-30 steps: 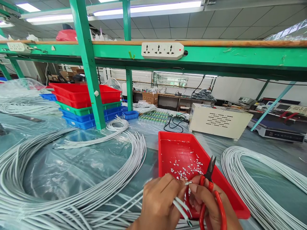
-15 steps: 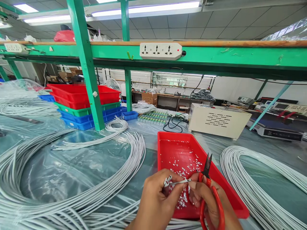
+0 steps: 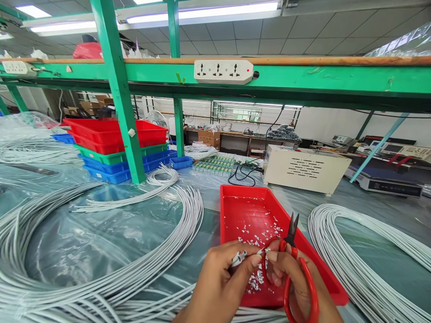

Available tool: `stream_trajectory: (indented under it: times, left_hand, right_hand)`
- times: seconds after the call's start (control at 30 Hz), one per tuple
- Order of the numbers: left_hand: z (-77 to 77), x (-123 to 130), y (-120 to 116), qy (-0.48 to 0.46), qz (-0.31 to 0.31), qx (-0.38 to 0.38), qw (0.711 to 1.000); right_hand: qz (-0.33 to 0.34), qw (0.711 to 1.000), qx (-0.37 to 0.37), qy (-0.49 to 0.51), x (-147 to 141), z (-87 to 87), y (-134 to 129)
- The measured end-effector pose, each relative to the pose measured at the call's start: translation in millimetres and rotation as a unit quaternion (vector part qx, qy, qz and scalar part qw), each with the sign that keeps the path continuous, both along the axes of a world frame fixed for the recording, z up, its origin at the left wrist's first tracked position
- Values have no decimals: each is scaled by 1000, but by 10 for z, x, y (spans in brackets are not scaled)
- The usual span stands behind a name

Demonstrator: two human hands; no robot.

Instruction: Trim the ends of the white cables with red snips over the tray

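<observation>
My left hand [image 3: 218, 280] pinches the end of a white cable [image 3: 238, 259] over the near part of a red tray [image 3: 244, 213]. Close beside it, my right hand [image 3: 286, 269] is wrapped round red-handled scissors [image 3: 292, 231], whose dark blades point up and stand slightly apart. The right thumb and forefinger are near the cable's tip; whether they touch it is unclear. Small white and silvery scraps [image 3: 256, 280] lie scattered in the tray under my hands.
Large coils of white cable lie at left [image 3: 178, 242] and right [image 3: 340, 224]. Behind the tray stands a beige box [image 3: 305, 170]. Stacked trays [image 3: 101, 146] are beside a green post [image 3: 123, 98]; a green shelf beam [image 3: 323, 80] crosses above.
My left fingers have shifted slightly along the cable, and less of its thin end shows between my hands. The right hand and scissors have moved slightly right.
</observation>
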State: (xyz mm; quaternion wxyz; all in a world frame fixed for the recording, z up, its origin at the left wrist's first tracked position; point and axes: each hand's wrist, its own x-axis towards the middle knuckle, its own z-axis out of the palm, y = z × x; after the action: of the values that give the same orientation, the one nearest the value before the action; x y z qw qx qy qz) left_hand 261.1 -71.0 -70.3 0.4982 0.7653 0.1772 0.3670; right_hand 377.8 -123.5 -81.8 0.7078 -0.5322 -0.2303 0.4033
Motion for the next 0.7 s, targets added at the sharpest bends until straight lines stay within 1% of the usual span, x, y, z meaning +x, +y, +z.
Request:
stream_trajectory:
  times: [0.07, 0.13, 0.2, 0.23, 0.27, 0.33, 0.37, 0.43, 0.5, 0.53, 0.57, 0.6, 0.63, 0.7]
  left_hand:
    - [9, 4, 4, -6, -14, -39, 999]
    - [-3, 7, 15, -9, 0, -73, 997]
    - [-18, 7, 34, 2, 11, -99, 995]
    - [-21, 5, 45, 10, 14, -109, 994]
    - [-19, 2, 57, 16, 13, -114, 993]
    - [-6, -3, 81, 17, 10, -123, 992]
    - [3, -4, 91, 13, 5, -127, 992]
    - [16, -6, 110, 0, -6, -137, 991]
    - [17, -6, 126, -13, -11, -152, 988]
    - [13, -6, 134, -17, -12, -162, 987]
    - [7, -6, 141, -21, -11, -173, 985]
    - [-1, -5, 149, -23, -9, -185, 982]
    - [-11, -3, 155, -26, -7, -195, 980]
    - [-33, 6, 162, -31, -10, -205, 978]
  right_hand:
    - [-16, 999, -8, -50, 20, 21, -3]
    - [-19, 995, -22, -96, 94, 30, 2]
    - [-24, 982, -48, -179, 228, 30, 16]
    - [-31, 969, -69, -237, 309, 29, 23]
    - [-43, 947, -96, -302, 392, 28, 28]
    - [-78, 892, -153, -419, 539, 29, 33]
    - [-96, 864, -179, -461, 594, 32, 31]
    - [-113, 819, -217, -519, 660, 43, 22]
    - [-111, 792, -238, -552, 680, 58, 8]
    - [-107, 785, -240, -561, 681, 66, 1]
    - [-104, 787, -233, -562, 677, 73, -6]
    - [-102, 799, -217, -552, 669, 78, -10]
    - [-94, 823, -188, -528, 656, 83, -13]
    - [-56, 891, -106, -437, 605, 92, -14]
